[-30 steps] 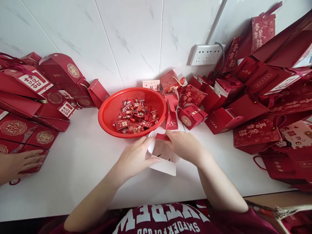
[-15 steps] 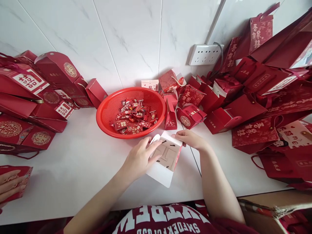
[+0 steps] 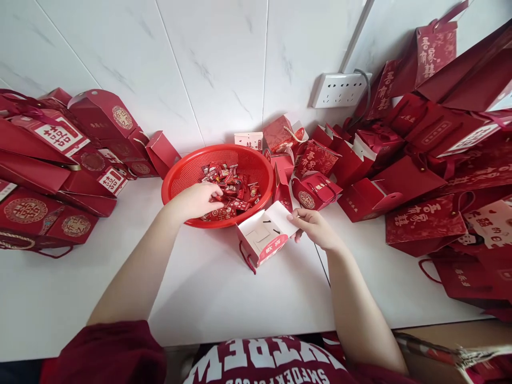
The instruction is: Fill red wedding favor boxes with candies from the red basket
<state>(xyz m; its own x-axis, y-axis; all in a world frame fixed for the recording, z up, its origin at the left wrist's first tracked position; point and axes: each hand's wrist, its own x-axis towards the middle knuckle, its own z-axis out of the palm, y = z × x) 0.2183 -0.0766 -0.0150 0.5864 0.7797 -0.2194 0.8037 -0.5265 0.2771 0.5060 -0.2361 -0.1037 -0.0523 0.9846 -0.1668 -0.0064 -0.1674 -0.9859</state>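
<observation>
A small open gift box, white inside with a red printed side and a red cord handle, rests tilted on the table close to the basket. The thumb and fingers of my right hand pinch its raised white flap. My left hand reaches over the near rim of a red plastic basket. Its fingers are loosely bent and apart, over the wrapped candies; no candy can be made out in them. Inside the box, slots and a folded bottom panel show, with no candies visible.
Red gift boxes are stacked at the left. More boxes and bags crowd the right side. A power strip is on the tiled wall, and a cardboard carton stands at the lower right.
My left hand has let go of the box and moved left into the basket. The box has turned, its corded side now showing, while my right hand keeps its flap. Another person's hand has left view.
</observation>
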